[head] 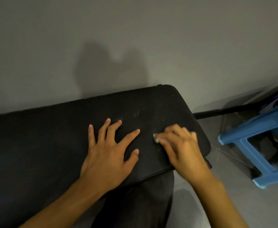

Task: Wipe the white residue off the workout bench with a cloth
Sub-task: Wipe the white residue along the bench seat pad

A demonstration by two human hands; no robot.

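Left hand [108, 155], grip splayed flat, braces the black ribbed counter [36, 137]; right hand [181, 145] pinches a pale cloth [156, 138]: scrub white specks [136, 114] firmly.

- A plain grey wall [151, 30], dimly lit, fills the view above and left of the blue plastic stool [253, 125].
- A soft two-humped shadow [111, 71] lies on the wall, well left of the stool.
- Pale grey floor [258, 208] spreads under and in front of the stool.
- A black bar [225, 110] runs low, just behind the stool.
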